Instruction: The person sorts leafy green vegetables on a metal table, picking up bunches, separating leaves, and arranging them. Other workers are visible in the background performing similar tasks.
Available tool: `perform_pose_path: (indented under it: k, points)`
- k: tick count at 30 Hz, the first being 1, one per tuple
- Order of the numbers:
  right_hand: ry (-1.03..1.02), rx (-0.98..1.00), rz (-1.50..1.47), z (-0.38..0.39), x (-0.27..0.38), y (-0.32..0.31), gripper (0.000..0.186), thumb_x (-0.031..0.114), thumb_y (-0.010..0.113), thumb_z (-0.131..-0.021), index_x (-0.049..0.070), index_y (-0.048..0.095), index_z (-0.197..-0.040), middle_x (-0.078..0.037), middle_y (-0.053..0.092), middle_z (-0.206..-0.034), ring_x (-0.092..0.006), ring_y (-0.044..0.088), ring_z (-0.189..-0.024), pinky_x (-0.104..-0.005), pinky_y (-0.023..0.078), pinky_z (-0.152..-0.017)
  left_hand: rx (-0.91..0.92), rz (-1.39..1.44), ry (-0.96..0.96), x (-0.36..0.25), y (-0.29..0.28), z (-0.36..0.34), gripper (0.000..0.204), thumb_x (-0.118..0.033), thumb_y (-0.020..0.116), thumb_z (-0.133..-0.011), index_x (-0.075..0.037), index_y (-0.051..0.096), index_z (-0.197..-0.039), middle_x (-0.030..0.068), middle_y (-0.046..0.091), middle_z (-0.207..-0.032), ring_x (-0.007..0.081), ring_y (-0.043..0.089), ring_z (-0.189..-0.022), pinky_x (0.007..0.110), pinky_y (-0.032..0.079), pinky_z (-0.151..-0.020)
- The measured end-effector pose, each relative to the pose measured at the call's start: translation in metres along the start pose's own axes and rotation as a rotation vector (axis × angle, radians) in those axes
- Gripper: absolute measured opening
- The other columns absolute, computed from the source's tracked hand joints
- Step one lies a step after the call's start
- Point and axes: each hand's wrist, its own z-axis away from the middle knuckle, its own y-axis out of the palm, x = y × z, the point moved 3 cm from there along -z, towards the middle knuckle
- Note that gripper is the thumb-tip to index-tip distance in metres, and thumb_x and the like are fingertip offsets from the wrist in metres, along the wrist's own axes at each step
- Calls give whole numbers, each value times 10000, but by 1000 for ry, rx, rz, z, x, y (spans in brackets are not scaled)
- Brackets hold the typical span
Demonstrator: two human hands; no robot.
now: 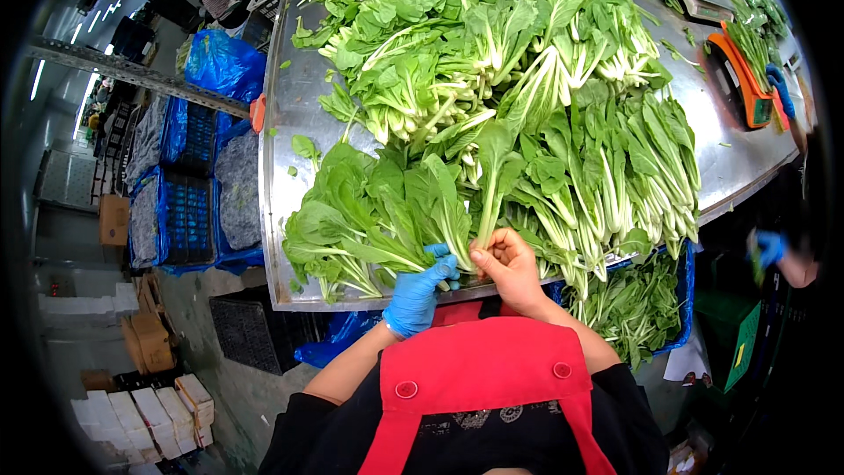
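Left hand (420,295), gloved, curls closed round greens (447,207) above the near edge of the worktop (294,119); right hand (512,268) pinches one stalk (491,180); a light grip should limit bruising.

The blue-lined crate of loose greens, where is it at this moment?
In the head view, it is right of the red apron: the blue-lined crate sits below the metal table's near edge.

Leafy greens (501,92) are cut off at the view's top edge.
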Motion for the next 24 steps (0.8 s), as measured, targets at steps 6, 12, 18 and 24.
perform_pose_path:
  k: [6, 12, 18, 24]
  points:
    - [-48, 88, -58, 6, -14, 0, 166, 81, 600, -826, 29, 472, -917, -40, 560, -826, -89, 531, -694, -210, 440, -580, -57, -1, 150, -3, 8, 14, 149, -47, 618, -787, -47, 569, -928, 26, 584, -811, 109, 548, -684, 234, 453, -594]
    - [240, 131, -180, 3, -23, 5, 200, 71, 588, -829, -4, 488, -985, -82, 591, -882, -134, 586, -762, -240, 490, -631, -86, 170, 154, 1, 1, 17, 173, -84, 596, -816, -39, 562, -979, 37, 590, -839, 120, 552, -735, 248, 459, -632]
    - [86, 72, -187, -2, -37, 13, 203, 62, 587, -827, -5, 491, -993, -85, 594, -893, -132, 581, -785, -247, 489, -678, -99, 368, 17, 19, -18, 5, 208, -161, 533, -872, -51, 551, -1047, 13, 586, -842, 100, 546, -735, 232, 444, -640]
    - [18, 29, -165, -3, -43, 15, 201, 18, 579, -818, -11, 482, -992, -80, 586, -902, -133, 571, -796, -258, 487, -705, -133, 296, 142, 6, -24, 31, 289, -188, 535, -872, -30, 523, -1114, 18, 580, -880, 96, 534, -738, 215, 437, -629]
